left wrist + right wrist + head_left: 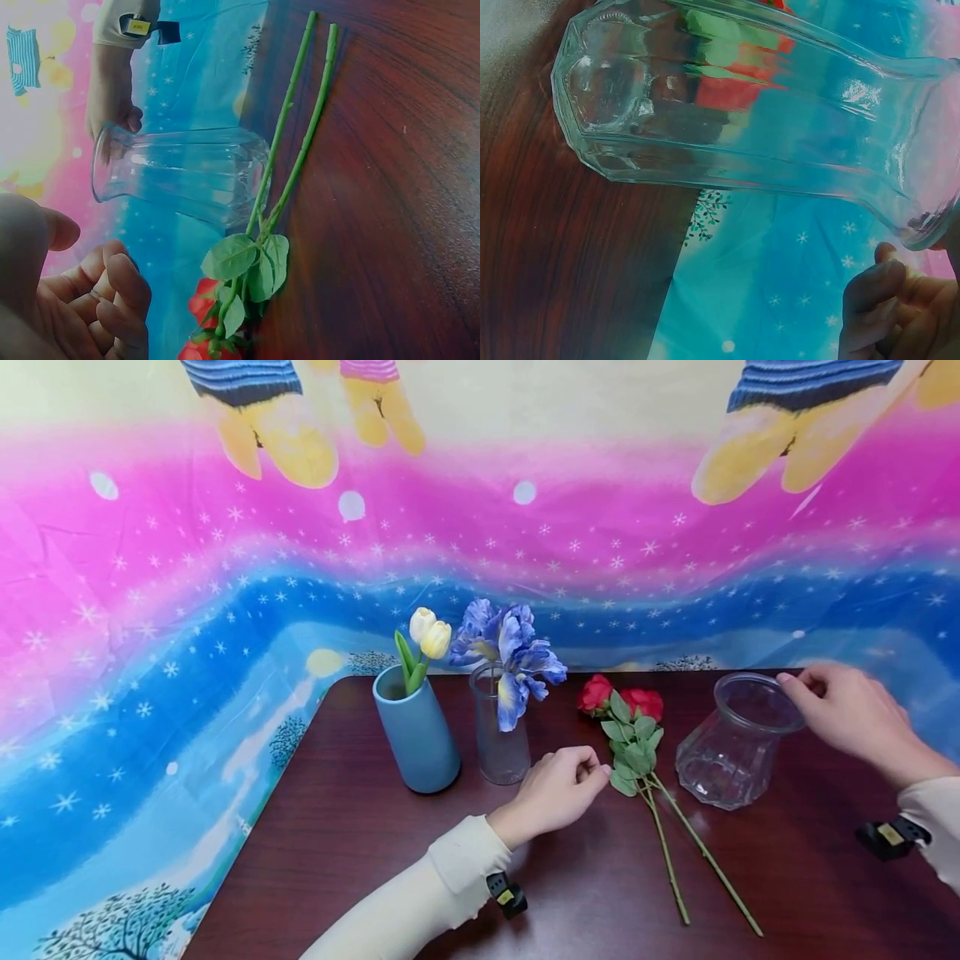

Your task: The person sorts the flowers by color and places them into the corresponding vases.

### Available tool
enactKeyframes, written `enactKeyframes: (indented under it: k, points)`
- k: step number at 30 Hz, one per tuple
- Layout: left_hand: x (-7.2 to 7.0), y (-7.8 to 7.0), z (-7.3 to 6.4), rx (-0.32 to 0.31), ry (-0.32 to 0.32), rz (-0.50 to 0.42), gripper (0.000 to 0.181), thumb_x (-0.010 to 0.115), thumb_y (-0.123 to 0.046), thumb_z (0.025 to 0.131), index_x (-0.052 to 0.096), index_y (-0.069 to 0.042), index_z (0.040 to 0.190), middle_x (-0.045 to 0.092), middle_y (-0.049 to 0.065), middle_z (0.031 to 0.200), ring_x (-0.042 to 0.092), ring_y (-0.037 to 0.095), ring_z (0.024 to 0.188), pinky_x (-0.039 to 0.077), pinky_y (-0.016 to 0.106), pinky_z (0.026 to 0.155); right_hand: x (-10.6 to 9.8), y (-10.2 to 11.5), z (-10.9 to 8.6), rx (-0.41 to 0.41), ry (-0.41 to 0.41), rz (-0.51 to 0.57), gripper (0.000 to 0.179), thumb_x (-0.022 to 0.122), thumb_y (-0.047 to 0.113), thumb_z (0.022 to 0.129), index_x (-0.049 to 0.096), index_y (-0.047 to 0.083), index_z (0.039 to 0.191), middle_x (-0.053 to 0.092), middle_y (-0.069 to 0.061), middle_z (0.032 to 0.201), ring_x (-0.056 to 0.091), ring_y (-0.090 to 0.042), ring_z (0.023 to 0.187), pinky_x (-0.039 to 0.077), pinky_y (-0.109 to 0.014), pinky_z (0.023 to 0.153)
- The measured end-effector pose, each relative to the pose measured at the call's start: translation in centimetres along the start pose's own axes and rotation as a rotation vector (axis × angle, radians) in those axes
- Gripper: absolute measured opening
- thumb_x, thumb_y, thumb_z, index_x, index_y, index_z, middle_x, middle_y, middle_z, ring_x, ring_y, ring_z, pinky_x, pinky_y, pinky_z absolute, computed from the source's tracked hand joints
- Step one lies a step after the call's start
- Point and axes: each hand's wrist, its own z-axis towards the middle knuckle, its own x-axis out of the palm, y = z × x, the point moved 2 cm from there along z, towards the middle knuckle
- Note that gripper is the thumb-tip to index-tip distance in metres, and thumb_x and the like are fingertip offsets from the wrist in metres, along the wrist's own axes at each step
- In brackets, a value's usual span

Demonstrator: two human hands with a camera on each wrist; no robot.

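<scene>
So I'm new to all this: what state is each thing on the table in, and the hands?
Blue vase: upright, holding tulips
White tulips: standing upright
Narrow glass vase: upright, holding iris
Blue iris: blooms spilling over the rim
Red roses: lying loose
Faceted glass vase: upright, no flowers inside
Left hand: fingers loosely bent, holding nothing
Right hand: pinching the faceted vase's rim

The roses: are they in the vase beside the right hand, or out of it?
Out. The roses lie on the table beside that vase; in the head view both stems show outside it.
</scene>
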Motion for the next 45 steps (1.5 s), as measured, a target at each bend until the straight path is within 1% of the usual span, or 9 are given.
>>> enactKeyframes:
  k: [5, 9, 14, 20, 24, 26, 29, 34, 45]
  points:
    - [0.1, 0.3, 0.0, -0.009, 0.005, -0.007, 0.027, 0.056, -0.038, 0.101, 0.060, -0.023, 0.079, 0.045, -0.009, 0.056, 0.045, 0.005, 0.050, 0.032, 0.022, 0.047, 0.2, 0.0, 0.1, -0.053, 0.002, 0.014, 0.049, 0.043, 0.044, 0.106, 0.051, 0.009, 0.072, 0.041, -0.004, 0.063, 0.034, -0.016, 0.054, 0.025, -0.033, 0.052]
    - [0.2, 0.4, -0.1, -0.008, 0.005, -0.008, 0.028, 0.056, -0.038, 0.101, 0.059, -0.023, 0.078, 0.045, -0.009, 0.056, 0.044, 0.006, 0.049, 0.031, 0.023, 0.047, 0.1, -0.1, 0.2, -0.102, 0.019, 0.028, 0.050, 0.042, 0.040, 0.107, 0.046, 0.011, 0.066, 0.041, -0.003, 0.062, 0.030, -0.012, 0.051, 0.023, -0.032, 0.051]
    - [0.5, 0.4, 0.0, -0.006, 0.015, -0.004, 0.028, 0.056, -0.038, 0.101, 0.059, -0.024, 0.078, 0.047, -0.010, 0.057, 0.045, 0.004, 0.050, 0.033, 0.022, 0.047, -0.1, -0.4, 0.5, -0.108, 0.119, 0.010, 0.052, 0.039, 0.041, 0.108, 0.061, 0.008, 0.076, 0.039, 0.000, 0.058, 0.031, -0.012, 0.050, 0.025, -0.031, 0.052]
    - [1.0, 0.2, 0.1, 0.000, 0.017, 0.001, 0.024, 0.056, -0.036, 0.100, 0.061, -0.024, 0.080, 0.050, -0.010, 0.059, 0.045, 0.003, 0.051, 0.034, 0.022, 0.048, -0.4, -0.4, 1.0, -0.102, 0.197, -0.015, 0.057, 0.036, 0.039, 0.109, 0.070, -0.006, 0.103, 0.055, -0.004, 0.067, 0.045, -0.018, 0.063, 0.033, -0.033, 0.057]
    - [1.5, 0.1, 0.2, -0.002, 0.018, 0.009, 0.022, 0.055, -0.035, 0.099, 0.064, -0.024, 0.083, 0.050, -0.012, 0.059, 0.046, 0.002, 0.052, 0.036, 0.021, 0.049, -0.3, -0.4, 1.0, -0.104, 0.209, -0.007, 0.057, 0.035, 0.038, 0.110, 0.067, -0.001, 0.083, 0.049, -0.002, 0.063, 0.041, -0.015, 0.059, 0.031, -0.032, 0.056]
    - [1.8, 0.0, 0.3, -0.003, 0.020, 0.014, 0.021, 0.055, -0.035, 0.099, 0.067, -0.024, 0.086, 0.051, -0.013, 0.059, 0.047, 0.001, 0.053, 0.036, 0.020, 0.050, -0.2, -0.4, 0.9, -0.104, 0.208, 0.001, 0.056, 0.034, 0.038, 0.110, 0.060, 0.006, 0.071, 0.042, 0.001, 0.060, 0.036, -0.012, 0.055, 0.029, -0.030, 0.054]
    - [2.4, -0.1, 0.3, 0.002, 0.030, 0.014, 0.020, 0.055, -0.034, 0.098, 0.070, -0.024, 0.089, 0.052, -0.014, 0.059, 0.047, 0.000, 0.053, 0.037, 0.019, 0.050, -0.1, -0.4, 0.8, -0.102, 0.213, 0.018, 0.056, 0.034, 0.039, 0.110, 0.051, 0.012, 0.064, 0.035, 0.004, 0.057, 0.031, -0.010, 0.051, 0.026, -0.030, 0.052]
    - [3.5, -0.2, 0.4, 0.005, 0.048, 0.019, 0.020, 0.056, -0.035, 0.099, 0.068, -0.025, 0.086, 0.050, -0.012, 0.058, 0.046, 0.001, 0.052, 0.037, 0.020, 0.050, 0.0, -0.4, 0.8, -0.094, 0.231, 0.026, 0.056, 0.032, 0.039, 0.110, 0.052, 0.011, 0.065, 0.037, 0.003, 0.058, 0.032, -0.010, 0.052, 0.026, -0.030, 0.053]
    - [6.1, -0.3, 0.3, -0.069, 0.058, 0.151, 0.032, 0.058, -0.041, 0.097, 0.056, -0.027, 0.069, 0.049, -0.015, 0.057, 0.048, 0.002, 0.053, 0.037, 0.023, 0.049, 0.1, -0.4, 0.9, -0.098, 0.255, 0.041, 0.057, 0.030, 0.036, 0.111, 0.050, 0.012, 0.064, 0.035, 0.004, 0.058, 0.031, -0.009, 0.051, 0.026, -0.029, 0.054]
